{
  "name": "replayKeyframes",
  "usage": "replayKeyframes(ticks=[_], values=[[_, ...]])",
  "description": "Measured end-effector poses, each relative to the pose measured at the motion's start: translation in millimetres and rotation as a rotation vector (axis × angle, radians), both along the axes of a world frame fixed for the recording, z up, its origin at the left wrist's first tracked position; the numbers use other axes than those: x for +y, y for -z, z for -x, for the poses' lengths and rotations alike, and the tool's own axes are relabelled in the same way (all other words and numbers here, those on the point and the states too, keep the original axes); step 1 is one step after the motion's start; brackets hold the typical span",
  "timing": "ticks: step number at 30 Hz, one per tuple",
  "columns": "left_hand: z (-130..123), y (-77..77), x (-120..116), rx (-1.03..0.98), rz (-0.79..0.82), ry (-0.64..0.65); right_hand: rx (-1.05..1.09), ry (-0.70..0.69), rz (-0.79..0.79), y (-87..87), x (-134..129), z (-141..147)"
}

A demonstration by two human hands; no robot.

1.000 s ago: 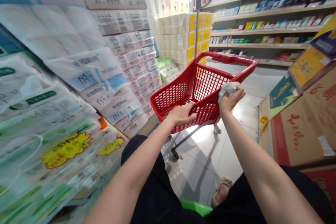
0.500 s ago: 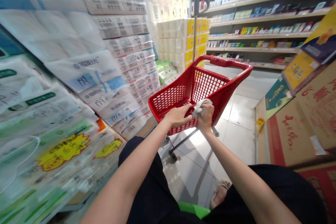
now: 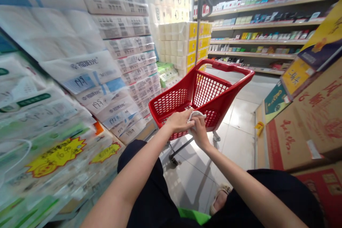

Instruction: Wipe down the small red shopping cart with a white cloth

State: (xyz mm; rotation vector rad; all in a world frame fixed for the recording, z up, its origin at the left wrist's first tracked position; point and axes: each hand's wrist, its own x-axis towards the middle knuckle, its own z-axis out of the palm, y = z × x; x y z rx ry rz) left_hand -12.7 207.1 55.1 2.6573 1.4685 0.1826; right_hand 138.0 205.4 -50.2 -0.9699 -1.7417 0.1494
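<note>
A red plastic shopping cart (image 3: 219, 96) with a lattice basket stands in front of me, its handle on the far side. My left hand (image 3: 179, 121) grips the near rim of the basket, fingers over the edge and thumb on my side. Right beside it, my right hand (image 3: 199, 131) is closed on a crumpled white cloth (image 3: 197, 114) and presses it against the same rim. The two hands touch or nearly touch. Part of the cloth is hidden under the right fingers.
Wrapped tissue packs (image 3: 98, 96) are stacked high on the left, with yellow price tags (image 3: 57, 156). Cardboard cartons (image 3: 301, 128) line the right side. Stocked shelves (image 3: 256, 39) stand behind the cart, and a metal pole (image 3: 199, 25) rises beyond it. My knees flank the tiled floor (image 3: 195, 171).
My right hand has moved left along the rim with the cloth, up against my left hand. My left hand stays on the rim. The view has shifted slightly.
</note>
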Motion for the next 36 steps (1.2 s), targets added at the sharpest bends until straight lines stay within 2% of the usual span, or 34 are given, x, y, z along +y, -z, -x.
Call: replayKeyframes(ticks=[2,5,7,10,13,15,16,18,22,25,27,29,33,35,36], values=[[2.3,-0.3,-1.0,0.006,-0.001,0.002,0.050,-0.055,-0.003,2.7,-8.6,13.4],[5.5,0.3,-1.4,-0.007,-0.027,0.013,0.130,0.075,-0.044,-11.9,7.4,-0.8],[6.8,1.0,-0.9,-0.013,-0.039,0.019,0.173,0.238,-0.072,-29.5,30.2,-28.9],[7.0,2.4,0.5,-0.013,-0.035,0.021,0.245,0.536,-0.128,-60.7,68.3,-86.1],[5.3,4.0,1.8,-0.022,-0.027,0.018,0.232,0.710,-0.185,-88.1,96.5,-137.1],[3.6,4.7,2.0,-0.031,-0.026,0.019,0.199,0.778,-0.176,-97.4,102.4,-151.7],[2.6,4.9,1.8,-0.032,-0.024,0.020,0.163,0.770,-0.162,-97.9,100.6,-150.7],[0.7,4.9,1.2,-0.031,-0.019,0.006,0.058,0.663,-0.123,-90.4,87.7,-132.3],[-0.7,4.0,-0.3,-0.029,-0.027,-0.026,-0.149,0.320,-0.034,-59.3,44.4,-62.4],[0.7,3.0,-1.2,-0.011,-0.026,-0.045,-0.230,0.161,-0.005,-52.3,26.4,-33.3],[1.8,2.6,-1.4,-0.008,-0.023,-0.045,-0.317,0.102,0.016,-62.0,30.7,-42.1],[2.2,2.7,-1.3,-0.017,-0.020,-0.034,-0.382,0.125,0.031,-79.7,45.9,-71.8],[0.8,3.8,-1.4,-0.034,-0.017,-0.023,-0.327,0.429,0.030,-114.1,81.9,-149.8],[-0.2,4.0,-1.7,-0.042,-0.023,-0.021,-0.317,0.542,0.029,-120.3,89.3,-170.6],[-0.7,3.8,-1.8,-0.043,-0.025,-0.021,-0.309,0.580,0.032,-119.4,88.6,-171.9]])
